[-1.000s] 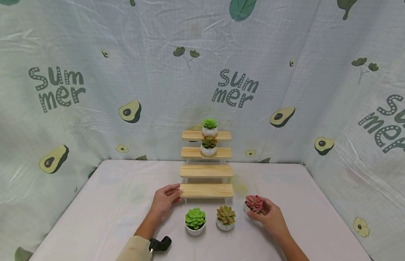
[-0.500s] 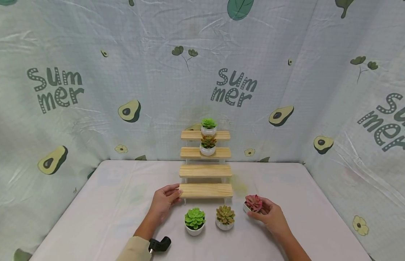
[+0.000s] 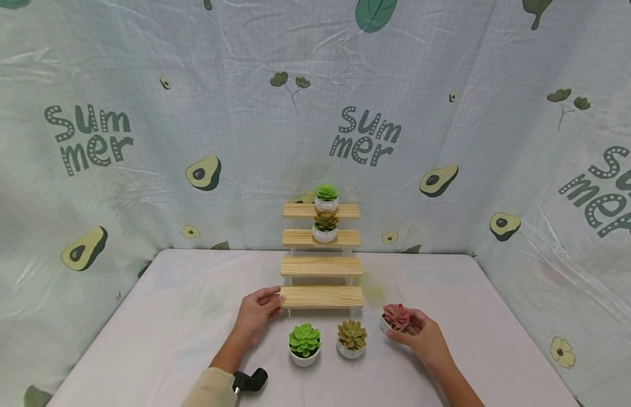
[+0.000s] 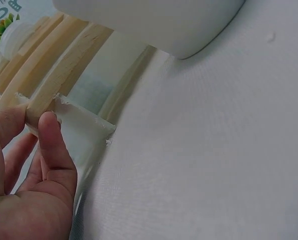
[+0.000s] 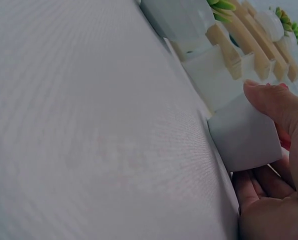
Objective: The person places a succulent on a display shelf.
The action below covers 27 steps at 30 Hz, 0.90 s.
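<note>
White pot (image 5: 244, 135) and red succulent (image 3: 396, 317) sit on the table (image 3: 447, 288), right of the wooden stand (image 3: 321, 266). The right hand (image 3: 422, 340) pinches the pot; the left hand's (image 3: 254, 315) fingers pinch the nearest step's (image 3: 320, 297) left end. Probably light, stiff, slippery: best gripped round the pot.

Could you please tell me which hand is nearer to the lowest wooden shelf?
The left hand: it grips the lowest shelf by its left end. The right hand, holding the red succulent, is off to the shelf's right.
</note>
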{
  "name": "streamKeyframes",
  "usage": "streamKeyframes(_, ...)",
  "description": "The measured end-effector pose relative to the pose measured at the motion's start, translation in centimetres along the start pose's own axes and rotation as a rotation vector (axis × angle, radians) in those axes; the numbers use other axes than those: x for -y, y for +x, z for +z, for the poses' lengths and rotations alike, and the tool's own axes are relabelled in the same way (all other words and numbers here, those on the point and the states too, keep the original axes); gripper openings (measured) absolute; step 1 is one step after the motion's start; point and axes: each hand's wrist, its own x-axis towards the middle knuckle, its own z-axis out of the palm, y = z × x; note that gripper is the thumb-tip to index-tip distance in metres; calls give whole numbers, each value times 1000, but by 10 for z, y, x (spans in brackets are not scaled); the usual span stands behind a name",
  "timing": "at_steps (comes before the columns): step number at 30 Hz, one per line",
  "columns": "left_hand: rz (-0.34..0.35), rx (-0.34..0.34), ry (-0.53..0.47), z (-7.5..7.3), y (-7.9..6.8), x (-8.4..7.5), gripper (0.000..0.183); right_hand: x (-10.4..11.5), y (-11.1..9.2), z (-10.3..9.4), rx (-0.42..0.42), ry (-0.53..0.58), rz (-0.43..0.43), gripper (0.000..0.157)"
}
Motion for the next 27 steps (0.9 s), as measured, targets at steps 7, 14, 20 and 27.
streamKeyframes(7, -8, -5, 4, 0, 1, 1, 40, -3, 0, 0, -18, -6, 0, 70)
streamKeyframes(14, 0, -5, 0, -1, 2, 0, 40, -6, 4, 1, -41, -4, -26, 69)
streamKeyframes(20, -7, -3, 4, -2, 2, 0, 39, -1, 6, 3, -64, -22, -44, 66)
streamKeyframes(27, 8, 3, -1, -1, 2, 0, 39, 10, 10, 8, -81, -91, -72, 63)
